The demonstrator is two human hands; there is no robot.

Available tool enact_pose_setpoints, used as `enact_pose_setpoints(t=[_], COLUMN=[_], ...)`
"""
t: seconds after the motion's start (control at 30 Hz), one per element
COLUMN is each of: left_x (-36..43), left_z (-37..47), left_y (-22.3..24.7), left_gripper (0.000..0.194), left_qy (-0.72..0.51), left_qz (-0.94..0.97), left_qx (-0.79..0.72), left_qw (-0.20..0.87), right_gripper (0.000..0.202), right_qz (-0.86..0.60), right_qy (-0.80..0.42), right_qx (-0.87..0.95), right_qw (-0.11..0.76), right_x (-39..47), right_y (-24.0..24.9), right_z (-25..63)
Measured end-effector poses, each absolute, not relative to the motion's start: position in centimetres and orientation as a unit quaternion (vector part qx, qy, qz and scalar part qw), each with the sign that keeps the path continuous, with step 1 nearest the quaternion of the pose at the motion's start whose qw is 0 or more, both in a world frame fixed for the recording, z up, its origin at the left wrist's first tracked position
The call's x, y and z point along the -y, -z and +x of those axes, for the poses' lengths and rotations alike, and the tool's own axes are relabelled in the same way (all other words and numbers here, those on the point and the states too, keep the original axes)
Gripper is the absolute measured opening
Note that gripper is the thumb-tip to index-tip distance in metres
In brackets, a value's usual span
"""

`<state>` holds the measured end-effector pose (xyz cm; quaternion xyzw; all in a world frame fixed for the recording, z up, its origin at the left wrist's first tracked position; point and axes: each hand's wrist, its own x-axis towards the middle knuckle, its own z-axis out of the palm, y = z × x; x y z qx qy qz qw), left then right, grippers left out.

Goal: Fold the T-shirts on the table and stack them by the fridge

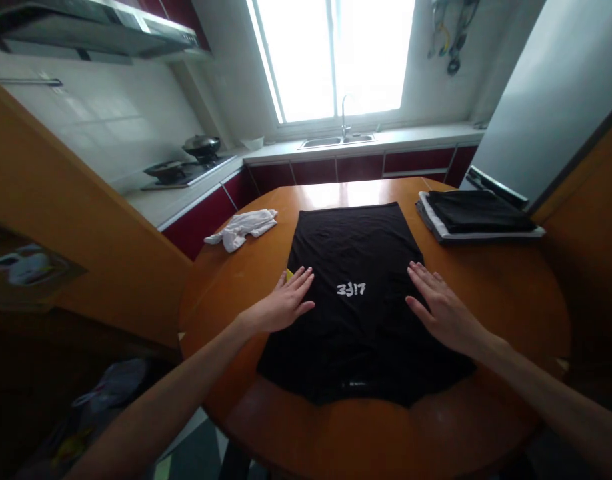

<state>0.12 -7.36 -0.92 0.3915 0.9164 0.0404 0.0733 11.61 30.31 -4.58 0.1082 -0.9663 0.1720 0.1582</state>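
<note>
A black T-shirt (351,333) lies spread on the wooden table (236,293), its neckline towards me and its hem towards the window. White lettering on its middle appears upside down from here. Over the shirt's left edge is my left hand (286,303), palm down with the fingers stretched out. A small yellow patch (289,274) shows just behind those fingers; I cannot tell what it is. My right hand (441,307) rests flat at the right edge, fingers extended and thumb apart. Neither hand grips the cloth.
Folded dark and white clothes (481,217) form a stack at the table's back right. A crumpled white cloth (243,229) lies at the back left. Beyond the table are a sink (339,141), a stove (186,175) with pans, and a refrigerator (546,100).
</note>
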Motion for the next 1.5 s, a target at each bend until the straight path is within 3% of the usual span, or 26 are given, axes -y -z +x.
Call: enact_pose_setpoints(t=[0.1, 0.23, 0.63, 0.93, 1.1, 1.3, 1.5], left_x=[7.7, 7.3, 8.4, 13.4, 14.2, 13.8, 14.2], left_z=[2.1, 3.4, 5.3, 10.4, 11.1, 12.3, 12.4], left_y=[3.1, 4.3, 2.3, 1.1, 1.4, 1.3, 0.8], left_gripper=[0.07, 0.07, 0.069, 0.073, 0.066, 0.037, 0.029], left_qy=[-0.066, -0.059, -0.03, -0.058, -0.072, -0.144, -0.166], left_qz=[0.344, 0.359, 0.418, 0.5, 0.548, 0.61, 0.623], left_qx=[-0.936, -0.931, -0.907, -0.861, -0.833, -0.777, -0.76], left_qw=[0.007, -0.003, 0.03, 0.077, 0.031, -0.066, -0.079], right_gripper=[0.071, 0.082, 0.071, 0.08, 0.089, 0.053, 0.025], right_qz=[0.104, 0.136, 0.176, 0.252, 0.276, 0.329, 0.384], right_qy=[-0.133, -0.111, -0.122, -0.142, -0.158, -0.191, -0.168], right_qx=[0.977, 0.979, 0.972, 0.956, 0.948, 0.923, 0.899], right_qw=[0.132, 0.102, 0.096, 0.044, 0.018, 0.057, 0.129], right_x=[-29.2, -28.7, -28.1, -28.8, -29.6, -30.5, -30.4], right_y=[6.3, 7.0, 5.6, 4.5, 4.0, 3.7, 2.9], right_z=[12.5, 12.5, 14.0, 20.0, 21.0, 21.2, 21.6])
